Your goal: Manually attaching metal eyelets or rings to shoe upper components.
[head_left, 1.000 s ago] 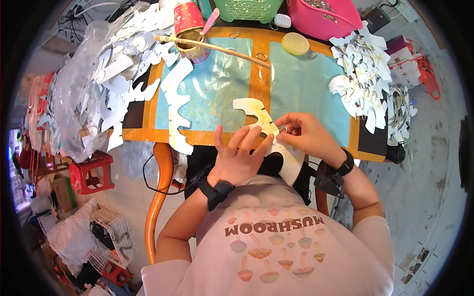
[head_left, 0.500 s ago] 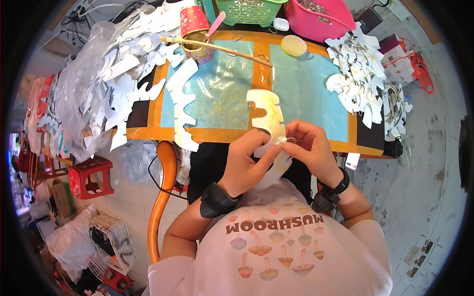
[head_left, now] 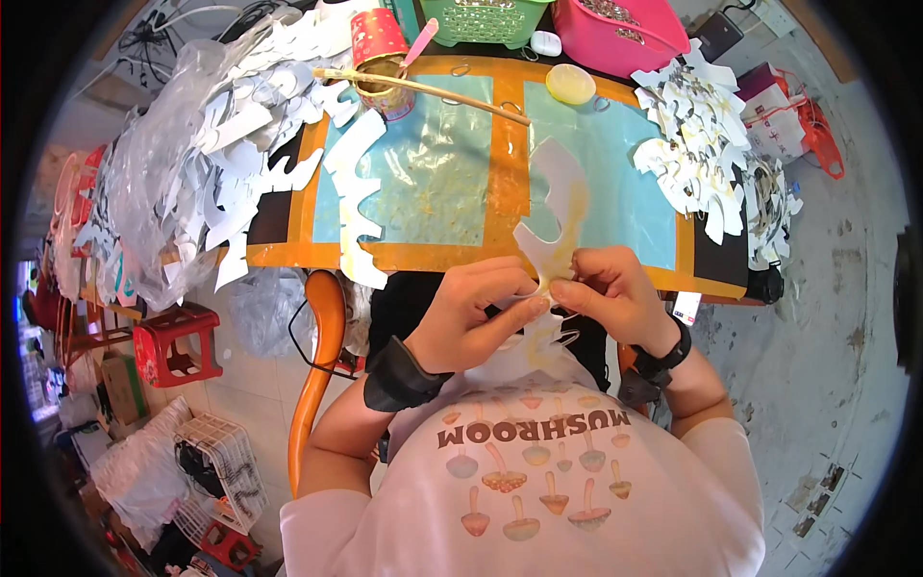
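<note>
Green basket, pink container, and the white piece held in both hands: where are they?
Green basket (head_left: 488,29), head view: front wall.
Pink container (head_left: 598,44), head view: front wall.
White piece (head_left: 571,207), head view: its upper section.

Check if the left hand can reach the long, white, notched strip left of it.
Probably yes: nothing visible stands between the left hand and strip, though it holds a curved, yellow-stained white piece.

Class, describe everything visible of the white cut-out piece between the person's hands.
The white cut-out piece looks like thin sheet material, smeared yellowish, with a wide curved notch on its left. The left hand and right hand pinch it mid-length; its upper part extends over the table, its lower part toward the shirt.
</note>
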### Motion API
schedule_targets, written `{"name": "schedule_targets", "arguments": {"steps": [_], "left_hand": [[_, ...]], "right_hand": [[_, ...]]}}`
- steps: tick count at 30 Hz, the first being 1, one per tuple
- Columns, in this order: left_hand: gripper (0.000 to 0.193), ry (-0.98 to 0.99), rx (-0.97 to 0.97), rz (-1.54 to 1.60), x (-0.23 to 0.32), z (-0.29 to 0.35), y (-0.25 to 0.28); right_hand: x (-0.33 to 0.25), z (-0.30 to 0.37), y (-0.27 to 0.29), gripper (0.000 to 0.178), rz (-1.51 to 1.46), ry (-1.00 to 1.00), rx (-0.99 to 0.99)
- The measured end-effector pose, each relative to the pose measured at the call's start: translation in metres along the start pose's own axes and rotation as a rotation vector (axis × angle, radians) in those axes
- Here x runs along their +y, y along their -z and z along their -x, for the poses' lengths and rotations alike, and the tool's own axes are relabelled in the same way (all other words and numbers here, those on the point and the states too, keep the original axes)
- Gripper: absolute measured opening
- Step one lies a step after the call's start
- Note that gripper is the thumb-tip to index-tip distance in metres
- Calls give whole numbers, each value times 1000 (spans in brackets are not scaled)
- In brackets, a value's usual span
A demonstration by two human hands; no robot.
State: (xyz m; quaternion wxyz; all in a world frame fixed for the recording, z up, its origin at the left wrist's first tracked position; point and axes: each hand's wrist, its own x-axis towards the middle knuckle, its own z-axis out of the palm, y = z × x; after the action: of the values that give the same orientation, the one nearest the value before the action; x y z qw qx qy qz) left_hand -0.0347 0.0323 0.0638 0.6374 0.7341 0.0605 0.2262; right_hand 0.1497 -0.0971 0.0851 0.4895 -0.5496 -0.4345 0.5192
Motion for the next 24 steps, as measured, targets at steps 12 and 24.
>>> {"name": "schedule_targets", "arguments": {"steps": [12,24], "left_hand": [[19,184,-84,639,-45,9,1],[22,335,-288,415,-15,0,12]], "right_hand": [[49,6,-31,21,-1039,-229,-1],[39,5,-14,30,-596,-133,-17]]}}
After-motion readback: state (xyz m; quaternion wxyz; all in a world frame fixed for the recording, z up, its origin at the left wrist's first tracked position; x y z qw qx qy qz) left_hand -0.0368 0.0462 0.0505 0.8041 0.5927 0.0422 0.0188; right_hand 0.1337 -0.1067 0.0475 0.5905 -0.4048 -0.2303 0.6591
